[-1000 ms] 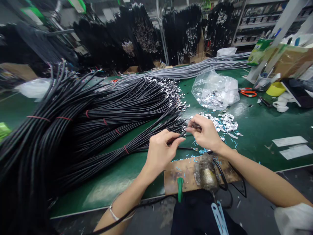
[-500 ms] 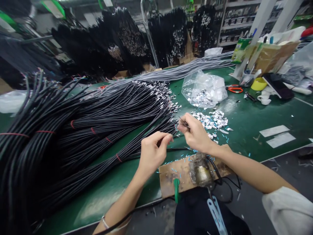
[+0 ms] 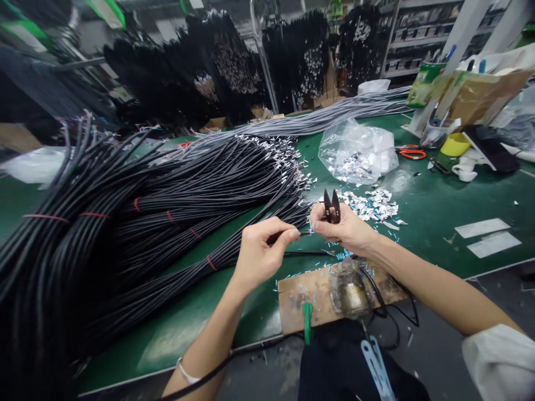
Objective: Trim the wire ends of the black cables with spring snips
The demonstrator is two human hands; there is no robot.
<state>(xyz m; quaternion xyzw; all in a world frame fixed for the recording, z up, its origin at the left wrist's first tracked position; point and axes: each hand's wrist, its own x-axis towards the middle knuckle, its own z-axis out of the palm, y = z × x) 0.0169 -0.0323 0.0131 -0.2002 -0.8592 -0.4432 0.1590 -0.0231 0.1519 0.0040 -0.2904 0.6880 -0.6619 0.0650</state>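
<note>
My left hand [image 3: 261,253] pinches a black cable [image 3: 305,233], its stripped end pointing right between thumb and forefinger. Close to that end, my right hand [image 3: 351,229] is closed around small dark thread snips [image 3: 332,207], blades up and slightly apart. The right fingertips are at the thin wires of the cable end; whether they grip a wire is hard to make out. Below the hands another black cable [image 3: 307,253] lies on the green table [image 3: 234,328], its wires bared. Small blue offcuts [image 3: 345,255] are scattered beside it.
Black cable bundles [image 3: 200,189] with red ties cover the left side. A clear bag [image 3: 359,150] and foil scraps [image 3: 376,205] lie beyond my right hand. A wooden board [image 3: 292,306] with a metal device [image 3: 351,292] is at the front edge. Orange-handled scissors [image 3: 412,152] lie farther right.
The snips have turned upright in my right hand, so their blades now show. The cable end in my left hand has become visible. The whole view has shifted slightly.
</note>
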